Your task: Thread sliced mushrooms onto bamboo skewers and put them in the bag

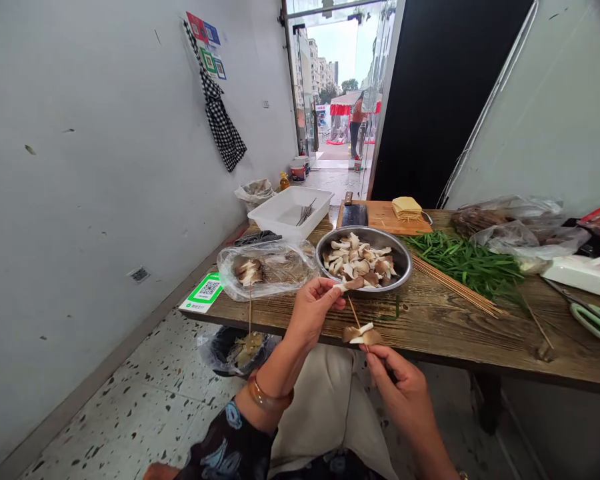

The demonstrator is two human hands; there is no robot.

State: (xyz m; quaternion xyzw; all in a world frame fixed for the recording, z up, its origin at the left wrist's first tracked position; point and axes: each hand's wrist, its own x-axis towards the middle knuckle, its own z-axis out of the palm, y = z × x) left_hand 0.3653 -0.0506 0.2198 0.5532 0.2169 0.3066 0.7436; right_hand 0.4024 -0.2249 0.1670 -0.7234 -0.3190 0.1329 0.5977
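Between the fingers of my left hand (316, 308) is a mushroom piece (353, 285), brown-capped with a pale stem, held just in front of the metal bowl. My right hand (397, 380) pinches a thin wooden skewer (354, 311) from below, its upper end pointing up and left. Mushroom pieces (363, 333) are threaded on that skewer, right above my right fingertips. The steel bowl (406, 270) behind my hands holds many loose mushroom pieces (360, 260). On a plastic-wrapped tray (285, 267) to the left rests a finished-looking mushroom skewer (250, 272), its stick hanging over the table edge.
Bare skewers (457, 285) lie beside green leaves (465, 257) on the wooden table (445, 333). Behind are a cleaver (355, 215), a cutting board (380, 219) with stacked tofu sheets (407, 207), and a white bin (285, 210). Scissors (593, 320) lie right; a lined bucket (237, 350) stands below.
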